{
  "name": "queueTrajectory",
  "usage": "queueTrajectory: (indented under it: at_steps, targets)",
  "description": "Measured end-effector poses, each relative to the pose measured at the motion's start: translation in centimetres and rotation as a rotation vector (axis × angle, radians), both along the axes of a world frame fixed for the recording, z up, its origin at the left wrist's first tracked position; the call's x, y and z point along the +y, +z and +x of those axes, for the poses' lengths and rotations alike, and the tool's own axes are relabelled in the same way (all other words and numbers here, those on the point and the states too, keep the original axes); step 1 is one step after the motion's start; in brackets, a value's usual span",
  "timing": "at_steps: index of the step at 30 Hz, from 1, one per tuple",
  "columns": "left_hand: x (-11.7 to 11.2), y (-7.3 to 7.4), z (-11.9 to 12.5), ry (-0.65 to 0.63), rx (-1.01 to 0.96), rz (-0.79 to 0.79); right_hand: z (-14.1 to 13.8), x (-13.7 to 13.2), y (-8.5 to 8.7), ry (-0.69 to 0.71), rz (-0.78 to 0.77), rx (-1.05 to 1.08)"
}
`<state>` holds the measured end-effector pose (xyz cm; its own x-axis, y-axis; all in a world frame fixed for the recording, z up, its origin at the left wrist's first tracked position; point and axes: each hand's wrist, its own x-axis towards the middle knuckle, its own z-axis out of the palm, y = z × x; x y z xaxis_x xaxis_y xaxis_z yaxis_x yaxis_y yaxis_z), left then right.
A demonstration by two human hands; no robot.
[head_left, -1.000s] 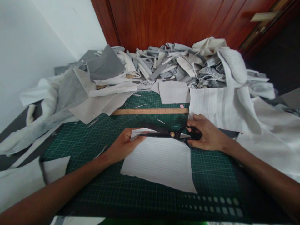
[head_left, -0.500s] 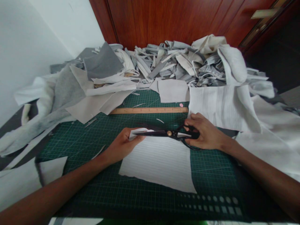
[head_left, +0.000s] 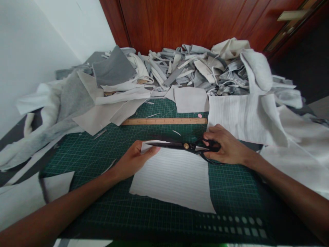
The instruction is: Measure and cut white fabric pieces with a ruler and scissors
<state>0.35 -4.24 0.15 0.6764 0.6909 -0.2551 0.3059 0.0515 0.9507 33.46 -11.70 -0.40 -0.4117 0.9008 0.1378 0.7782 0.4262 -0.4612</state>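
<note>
Holding black shears (head_left: 186, 146) at the white ribbed fabric's (head_left: 172, 178) top edge, our right hand's fingers (head_left: 214, 132) curled shut round them, left hand (head_left: 133, 159) pinching the edge, the sheet below uncut.

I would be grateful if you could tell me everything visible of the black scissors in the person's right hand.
The black shears have long, dark metal-looking blades joined by a brass-coloured pivot screw, and black looped handles gripped by the right hand. They lie almost level, tips pointing toward the left hand, over the top edge of the striped white fabric, above the green cutting mat. Their blades are slightly parted near the pivot.
</note>
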Motion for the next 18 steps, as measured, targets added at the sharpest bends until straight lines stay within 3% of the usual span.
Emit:
queueTrajectory:
  at_steps: [18]
  targets:
    - [-0.02,-0.22,-0.12,-0.01,0.028,-0.028,0.61,0.02,-0.45,0.025,0.014,0.021]
